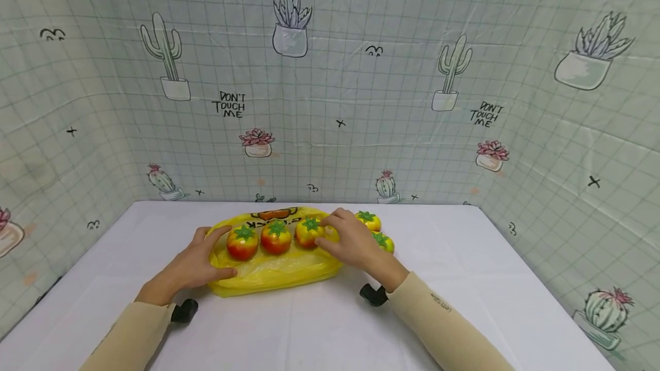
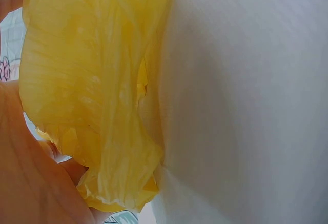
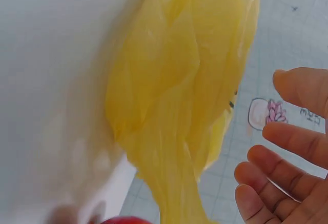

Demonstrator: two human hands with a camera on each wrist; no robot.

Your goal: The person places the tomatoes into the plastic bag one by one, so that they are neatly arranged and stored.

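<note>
A crinkled yellow plastic bag with dark print lies across the table. Three glossy red-and-yellow tomatoes with green star-shaped tops sit in a row within its outline. My left hand touches the bag's left end, thumb and fingers spread wide apart; in the left wrist view yellow film covers part of the fingers. At the bag's right end, my right hand has its fingertips beside the rightmost tomato of the row. The right wrist view shows those fingers spread, with nothing between them.
Two more tomatoes stand behind my right hand, partly hidden by it. White cloth covers the table. A grid-patterned curtain with cactus drawings rises along the back and both sides.
</note>
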